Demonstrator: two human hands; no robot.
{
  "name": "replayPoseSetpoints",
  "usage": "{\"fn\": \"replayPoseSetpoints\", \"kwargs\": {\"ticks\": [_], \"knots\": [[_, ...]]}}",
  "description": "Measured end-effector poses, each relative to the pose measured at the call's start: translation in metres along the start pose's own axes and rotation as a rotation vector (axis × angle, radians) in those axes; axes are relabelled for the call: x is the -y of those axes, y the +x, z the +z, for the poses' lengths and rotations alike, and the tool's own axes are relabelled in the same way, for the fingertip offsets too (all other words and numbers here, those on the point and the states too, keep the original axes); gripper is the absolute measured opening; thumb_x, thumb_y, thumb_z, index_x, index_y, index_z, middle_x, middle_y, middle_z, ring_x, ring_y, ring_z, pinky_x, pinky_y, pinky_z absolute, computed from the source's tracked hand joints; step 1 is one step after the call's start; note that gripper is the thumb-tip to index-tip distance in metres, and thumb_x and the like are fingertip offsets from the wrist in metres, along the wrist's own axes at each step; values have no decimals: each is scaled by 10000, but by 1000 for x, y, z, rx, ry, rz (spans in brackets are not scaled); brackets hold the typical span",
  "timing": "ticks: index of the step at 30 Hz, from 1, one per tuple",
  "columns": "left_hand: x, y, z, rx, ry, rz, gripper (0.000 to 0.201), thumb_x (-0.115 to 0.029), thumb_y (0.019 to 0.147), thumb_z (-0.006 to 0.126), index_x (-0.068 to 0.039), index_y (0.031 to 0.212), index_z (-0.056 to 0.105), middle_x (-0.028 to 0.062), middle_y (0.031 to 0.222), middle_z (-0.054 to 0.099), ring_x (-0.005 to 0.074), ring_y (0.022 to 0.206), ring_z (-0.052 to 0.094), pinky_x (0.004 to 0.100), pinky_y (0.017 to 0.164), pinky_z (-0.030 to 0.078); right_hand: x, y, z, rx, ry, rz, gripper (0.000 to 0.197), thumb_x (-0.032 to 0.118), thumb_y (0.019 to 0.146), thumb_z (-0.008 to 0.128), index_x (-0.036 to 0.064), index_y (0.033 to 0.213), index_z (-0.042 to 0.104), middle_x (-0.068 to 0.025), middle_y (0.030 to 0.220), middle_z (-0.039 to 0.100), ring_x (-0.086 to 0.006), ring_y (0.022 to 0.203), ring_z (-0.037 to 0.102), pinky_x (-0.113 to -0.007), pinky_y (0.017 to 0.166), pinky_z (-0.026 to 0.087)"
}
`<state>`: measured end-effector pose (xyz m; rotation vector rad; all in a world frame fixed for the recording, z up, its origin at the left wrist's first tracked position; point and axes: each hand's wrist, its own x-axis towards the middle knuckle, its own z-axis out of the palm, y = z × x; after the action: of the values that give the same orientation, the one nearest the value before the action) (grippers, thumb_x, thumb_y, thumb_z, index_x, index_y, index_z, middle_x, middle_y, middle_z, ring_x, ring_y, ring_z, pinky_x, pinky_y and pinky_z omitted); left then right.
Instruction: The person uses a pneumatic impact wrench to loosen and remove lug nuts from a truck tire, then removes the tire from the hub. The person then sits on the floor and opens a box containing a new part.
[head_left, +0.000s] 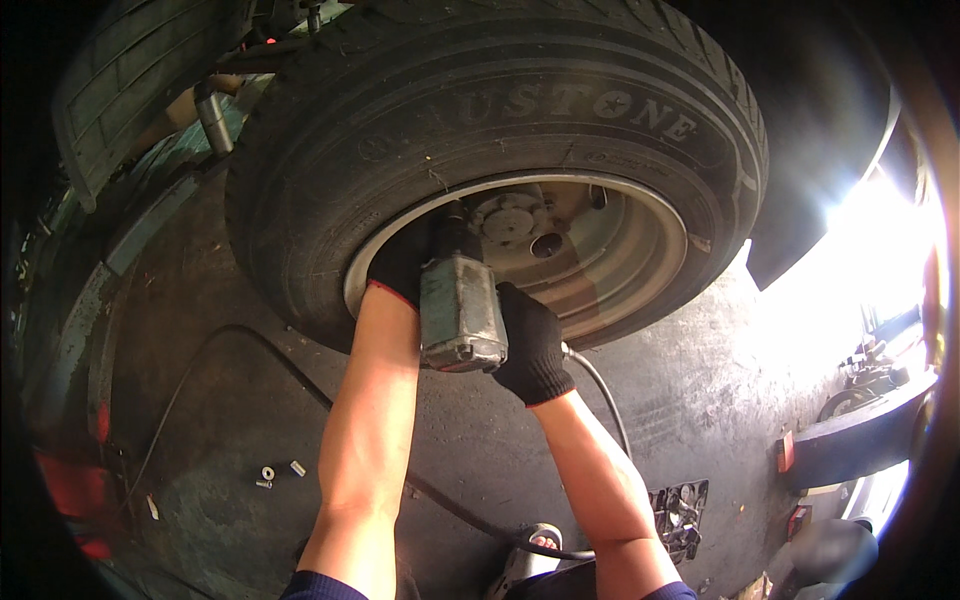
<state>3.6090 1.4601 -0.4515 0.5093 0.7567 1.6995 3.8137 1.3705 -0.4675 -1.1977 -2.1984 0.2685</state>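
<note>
A grey impact wrench [462, 312] points into the rim [640, 265] of a large black tyre [330, 215], its nose near the studs beside the hub [515, 218]. My right hand [532, 342], in a black glove with an orange-red cuff edge, is closed round the wrench's handle behind its body. My left hand [398, 262], gloved alike, reaches inside the rim against the left side of the wrench's front end. Its fingers are lost in the dark there, so their grip does not show. The wrench's tip is also in shadow.
An air hose [600, 385] runs down from the wrench and curves over the dark floor. Small metal pieces [267, 474] lie at the lower left. A black tool case [682, 515] sits right of my sandalled foot [545, 540]. Vehicle bodywork [150, 225] stands at left; glaring light comes from the right.
</note>
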Motion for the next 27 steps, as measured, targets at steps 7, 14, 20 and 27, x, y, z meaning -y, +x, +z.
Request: {"fn": "replayPoseSetpoints", "kwargs": {"ticks": [7, 14, 20, 27], "knots": [[0, 1, -2, 20, -39, -39, 282, -213, 1077, 661, -41, 1291, 720, 103, 1058, 766, 197, 762, 729, 347, 647, 638, 2, 3, -4, 33, -35, 19, 415, 187, 753, 863, 71, 1100, 666, -217, 961, 741, -458, 958, 739, -524, 804, 599], [0, 0, -1, 56, -66, -91, 294, -227, 1088, 643, -38, 1303, 708, 108, 1061, 762, 203, 752, 726, 361, 637, 642, -3, -4, 11, -81, 74, -32, 431, 220, 804, 851, 71, 1178, 698, -206, 1029, 744, -464, 972, 733, -519, 830, 602], [1, 1, -2, 73, -92, -114, 305, -238, 1097, 629, -35, 1314, 698, 111, 1064, 759, 208, 742, 725, 372, 630, 645, 0, -7, 18, 10, 167, 31, 448, 234, 795, 861, 65, 1176, 696, -206, 1067, 756, -446, 991, 742, -500, 829, 600], [5, 9, -3, 62, -80, -85, 318, -251, 1108, 612, -32, 1326, 686, 116, 1068, 755, 213, 732, 723, 386, 620, 649, -8, -1, -3, -6, 29, -37, 426, 221, 772, 851, 68, 1133, 685, -200, 983, 747, -446, 963, 744, -498, 799, 600]]}}
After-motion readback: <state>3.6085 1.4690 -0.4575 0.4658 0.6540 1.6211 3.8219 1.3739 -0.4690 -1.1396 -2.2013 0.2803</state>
